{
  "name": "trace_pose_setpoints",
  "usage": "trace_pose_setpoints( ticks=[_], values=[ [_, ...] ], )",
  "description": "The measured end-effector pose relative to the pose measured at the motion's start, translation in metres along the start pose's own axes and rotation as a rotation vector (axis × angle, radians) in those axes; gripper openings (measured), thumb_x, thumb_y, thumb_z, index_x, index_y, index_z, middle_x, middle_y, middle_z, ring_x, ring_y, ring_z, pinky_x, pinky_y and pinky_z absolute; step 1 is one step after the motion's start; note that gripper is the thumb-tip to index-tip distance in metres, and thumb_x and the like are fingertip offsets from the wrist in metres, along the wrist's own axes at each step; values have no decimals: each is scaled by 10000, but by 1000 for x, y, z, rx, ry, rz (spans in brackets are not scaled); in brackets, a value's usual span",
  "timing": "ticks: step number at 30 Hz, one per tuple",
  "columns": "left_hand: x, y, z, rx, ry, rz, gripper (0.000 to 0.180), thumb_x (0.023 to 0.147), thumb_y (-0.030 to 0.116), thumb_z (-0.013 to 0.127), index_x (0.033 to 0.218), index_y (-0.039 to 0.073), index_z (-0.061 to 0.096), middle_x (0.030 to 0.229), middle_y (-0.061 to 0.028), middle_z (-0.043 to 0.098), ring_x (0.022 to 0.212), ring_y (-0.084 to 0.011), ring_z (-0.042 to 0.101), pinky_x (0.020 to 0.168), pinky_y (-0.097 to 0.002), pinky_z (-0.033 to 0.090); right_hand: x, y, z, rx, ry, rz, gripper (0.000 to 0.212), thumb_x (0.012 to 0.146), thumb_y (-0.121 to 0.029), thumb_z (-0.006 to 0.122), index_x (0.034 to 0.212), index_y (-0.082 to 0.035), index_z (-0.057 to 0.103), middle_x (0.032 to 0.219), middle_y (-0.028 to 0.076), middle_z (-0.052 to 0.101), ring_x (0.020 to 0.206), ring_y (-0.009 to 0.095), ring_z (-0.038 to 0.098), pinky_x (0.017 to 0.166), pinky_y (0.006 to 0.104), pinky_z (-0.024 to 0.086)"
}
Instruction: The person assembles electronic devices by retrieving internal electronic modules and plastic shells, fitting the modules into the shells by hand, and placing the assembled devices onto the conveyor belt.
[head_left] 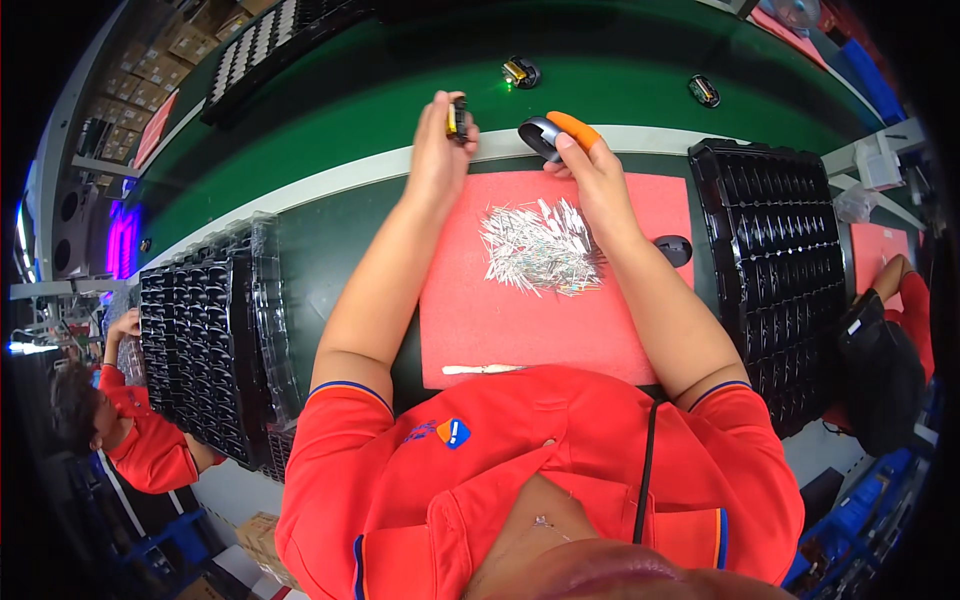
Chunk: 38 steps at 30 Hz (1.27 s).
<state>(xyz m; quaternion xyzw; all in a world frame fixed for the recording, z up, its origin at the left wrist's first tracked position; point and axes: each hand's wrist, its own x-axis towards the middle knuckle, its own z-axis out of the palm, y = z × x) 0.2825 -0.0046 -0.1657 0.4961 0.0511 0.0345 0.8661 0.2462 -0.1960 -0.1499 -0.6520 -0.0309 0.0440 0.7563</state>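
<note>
My left hand [437, 145] is closed round a small black electronic assembly [457, 119] with a yellow part on its side, held upright at the edge of the green belt. To its right, my right hand [588, 165] grips a hollow, dark grey oval shell [541, 138]. An orange finger cot [575, 130] covers one of its fingers. Below both hands lies a pile of thin white sticks [540, 248] on a pink foam mat [460, 310]. Beside my right forearm rests a black rounded shell [674, 250].
On the green belt [380, 80] sit a lit black-and-yellow assembly [518, 72] and another one [704, 91]. Black moulded trays [770, 240] stand at right, more stacked trays [205, 350] at left. A white brush-like tool [482, 370] lies near me. Co-workers sit on both sides.
</note>
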Motion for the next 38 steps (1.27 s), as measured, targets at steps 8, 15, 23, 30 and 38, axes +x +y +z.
trace_pose_setpoints(
  ticks=[8, 15, 23, 30, 38],
  values=[
    [-28, -15, 30, 262, -122, 160, 388, 975, 206, 454, 1302, 3, 411, 1121, -121, 581, 1033, -146, 554, 920, -304, 419, 6, 11, -4, -36, 72, -188, 396, 947, -210, 543, 1274, 10, 509, 1158, 98, 577, 1021, 140, 557, 949, 271, 399],
    [-33, -21, 29, 93, -253, 20, 404, 947, 167, 541, 1307, 21, 430, 1193, -84, 584, 1091, -140, 553, 978, -298, 413, 8, 14, -8, -117, 128, -265, 396, 919, -146, 587, 1275, 8, 508, 1183, 95, 574, 1052, 135, 554, 935, 269, 419],
    [-34, -21, 30, 93, -232, -105, 404, 914, 196, 615, 1266, 30, 508, 1154, -75, 618, 1047, -126, 589, 944, -285, 456, 9, 16, -8, -209, 121, -314, 408, 898, -144, 619, 1261, 15, 519, 1159, 104, 590, 1033, 146, 567, 918, 278, 442],
    [-33, -23, 29, 90, -233, -115, 422, 905, 205, 628, 1270, 28, 508, 1144, -71, 625, 1043, -126, 593, 942, -279, 455, 12, 20, -10, -275, 116, -315, 420, 876, -138, 652, 1246, 15, 525, 1162, 116, 599, 1045, 161, 573, 917, 290, 452],
    [-33, -23, 27, 84, -225, -132, 456, 888, 187, 651, 1287, 28, 497, 1160, -69, 621, 1049, -126, 591, 939, -274, 454, 11, 15, -10, -312, 103, -285, 461, 851, -153, 686, 1255, -8, 519, 1164, 108, 601, 1051, 168, 570, 936, 296, 437]
  ],
)
